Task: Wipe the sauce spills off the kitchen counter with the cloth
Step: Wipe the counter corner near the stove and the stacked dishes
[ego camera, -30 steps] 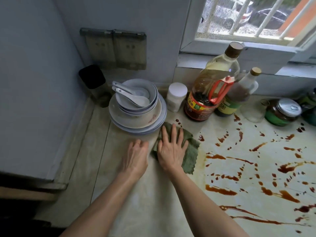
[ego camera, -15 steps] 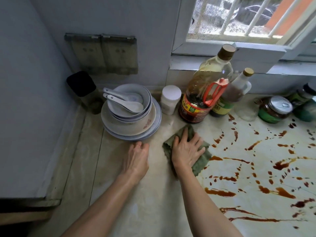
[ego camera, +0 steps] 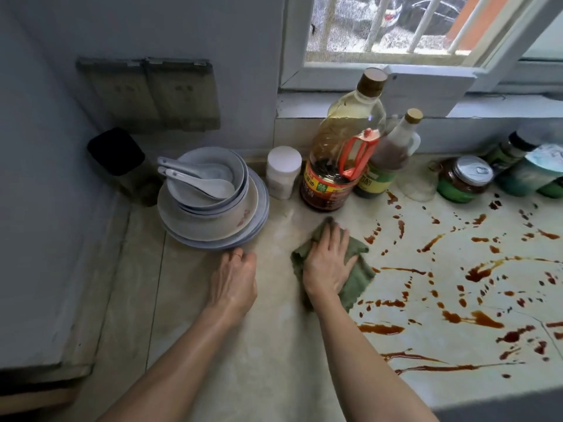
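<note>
As our right hand (ego camera: 329,266) (flat, fingers straight) has slid the cloth (ego camera: 359,278) rightward, spills (ego camera: 380,329) just to its right come next.

**Grey corner under a barred window**

Beyond the left hand (ego camera: 233,283) rises a pale grey wall (ego camera: 182,25), with two grimy socket covers (ego camera: 149,92) side by side on it. Far to that hand's left, a second wall (ego camera: 36,147) meets the first in a dim corner. Up and to the right of the right hand (ego camera: 327,266), a white-framed window (ego camera: 396,60) sits above a deep sill (ego camera: 487,108). White bars (ego camera: 425,22) cross the opening, and parked cars (ego camera: 405,12) show outside. Daylight falls from the window, brighter to the right of the right hand and duller to the left of the left hand.
</note>
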Demonstrator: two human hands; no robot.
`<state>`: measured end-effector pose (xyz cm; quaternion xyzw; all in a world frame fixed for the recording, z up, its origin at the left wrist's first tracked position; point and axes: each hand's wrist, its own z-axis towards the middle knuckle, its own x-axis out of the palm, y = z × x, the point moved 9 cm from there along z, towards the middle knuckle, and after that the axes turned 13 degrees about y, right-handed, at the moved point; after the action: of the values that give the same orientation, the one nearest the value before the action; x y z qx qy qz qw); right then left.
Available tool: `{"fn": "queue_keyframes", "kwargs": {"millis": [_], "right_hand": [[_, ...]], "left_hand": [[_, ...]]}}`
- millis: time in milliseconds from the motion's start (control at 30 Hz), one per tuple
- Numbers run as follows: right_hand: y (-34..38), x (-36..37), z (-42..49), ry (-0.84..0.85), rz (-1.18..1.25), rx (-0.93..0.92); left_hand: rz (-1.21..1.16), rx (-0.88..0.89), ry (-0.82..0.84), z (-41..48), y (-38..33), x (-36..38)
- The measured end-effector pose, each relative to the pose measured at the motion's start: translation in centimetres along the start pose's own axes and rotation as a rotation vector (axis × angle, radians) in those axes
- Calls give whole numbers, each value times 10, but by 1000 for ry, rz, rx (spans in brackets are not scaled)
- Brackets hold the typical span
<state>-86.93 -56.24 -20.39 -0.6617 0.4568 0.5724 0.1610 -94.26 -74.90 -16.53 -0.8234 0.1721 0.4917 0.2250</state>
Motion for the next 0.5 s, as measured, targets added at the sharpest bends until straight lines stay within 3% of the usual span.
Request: {"fn": "queue_keyframes", "kwargs": {"millis": [100, 300, 500], "right_hand": [[-12, -3, -19, -34, 73, 43], [48, 22, -40, 94, -17, -349], [-25, -10, -29, 17, 123, -183]], "left_hand": [[-19, 25, -9, 0, -8, 2], [20, 78, -36, -2, -22, 4], [22, 53, -5, -2, -22, 4]]}}
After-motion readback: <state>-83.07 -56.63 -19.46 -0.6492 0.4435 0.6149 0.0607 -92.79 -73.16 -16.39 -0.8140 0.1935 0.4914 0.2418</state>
